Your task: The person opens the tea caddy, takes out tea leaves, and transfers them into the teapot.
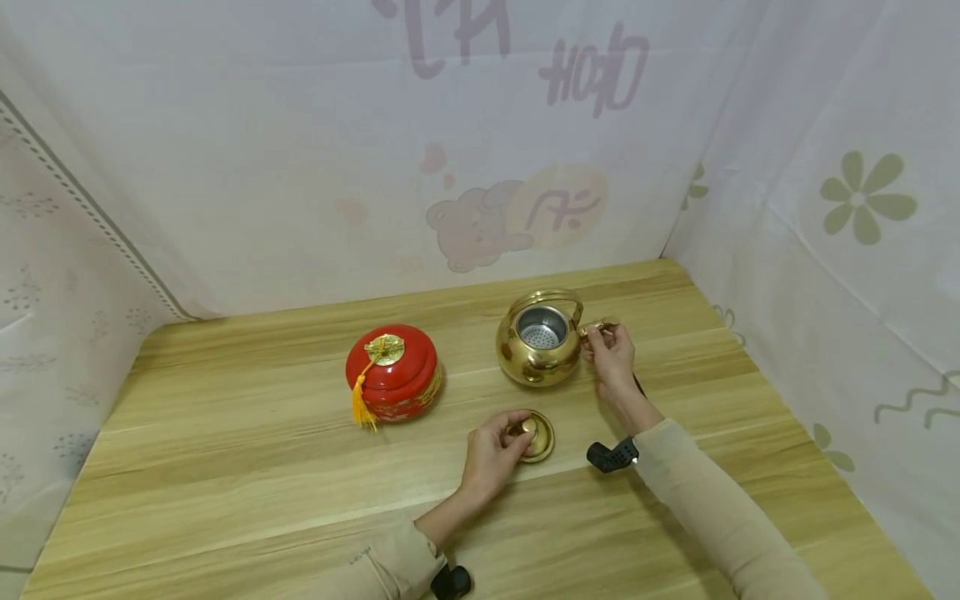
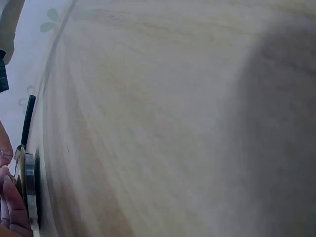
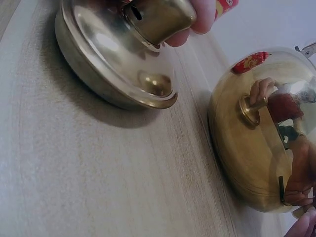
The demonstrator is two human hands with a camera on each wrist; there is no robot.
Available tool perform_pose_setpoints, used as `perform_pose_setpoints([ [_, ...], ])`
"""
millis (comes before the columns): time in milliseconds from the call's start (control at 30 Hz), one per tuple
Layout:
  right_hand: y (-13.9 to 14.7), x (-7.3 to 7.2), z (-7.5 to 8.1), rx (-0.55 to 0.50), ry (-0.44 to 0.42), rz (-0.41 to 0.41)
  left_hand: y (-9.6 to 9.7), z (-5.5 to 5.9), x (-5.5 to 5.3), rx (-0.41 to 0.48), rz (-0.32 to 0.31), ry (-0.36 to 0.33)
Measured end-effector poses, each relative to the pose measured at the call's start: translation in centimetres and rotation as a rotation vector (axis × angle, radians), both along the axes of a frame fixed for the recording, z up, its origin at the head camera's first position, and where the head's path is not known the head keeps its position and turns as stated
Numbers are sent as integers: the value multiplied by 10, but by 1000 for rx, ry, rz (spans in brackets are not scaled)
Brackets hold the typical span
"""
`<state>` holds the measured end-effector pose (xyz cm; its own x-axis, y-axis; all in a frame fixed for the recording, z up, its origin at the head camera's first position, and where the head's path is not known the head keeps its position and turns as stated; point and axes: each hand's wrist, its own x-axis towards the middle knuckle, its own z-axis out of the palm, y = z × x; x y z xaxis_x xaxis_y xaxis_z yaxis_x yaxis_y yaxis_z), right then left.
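Note:
My left hand (image 1: 491, 458) pinches the knob of a round gold lid (image 1: 546, 448), thumb and fingers on either side. In the right wrist view the lid (image 3: 98, 59) is close over the wood with a shadow along its rim. A polished gold teapot (image 1: 536, 367) stands upright behind it, uncovered, its hoop handle raised. Inside its mouth sits a perforated steel strainer (image 1: 542, 333). At the teapot's right side my right hand (image 1: 613, 358) grips the gold spout (image 1: 603, 323) between thumb and fingers. Only its fingertips (image 3: 302, 227) show in the right wrist view.
Left of the teapot stands a red lidded jar (image 1: 401, 379) with a gold medallion and a yellow tassel (image 1: 363, 408). Everything rests on a wood-grain table (image 1: 247, 467). Printed cloth (image 1: 300, 167) hangs behind and at both sides. Black cameras (image 1: 611, 457) sit at the wrists.

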<state>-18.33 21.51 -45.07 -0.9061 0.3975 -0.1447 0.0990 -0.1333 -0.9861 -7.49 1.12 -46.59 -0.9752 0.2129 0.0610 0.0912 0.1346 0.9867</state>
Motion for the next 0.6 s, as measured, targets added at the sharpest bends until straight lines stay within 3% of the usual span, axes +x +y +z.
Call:
perform_pose_setpoints([
  [333,-1,1,0,-8,14,1,1,-6,0,-40,-1,8],
  [600,0,1,0,-11,15,-3,3,0,1,-48,1,5],
])
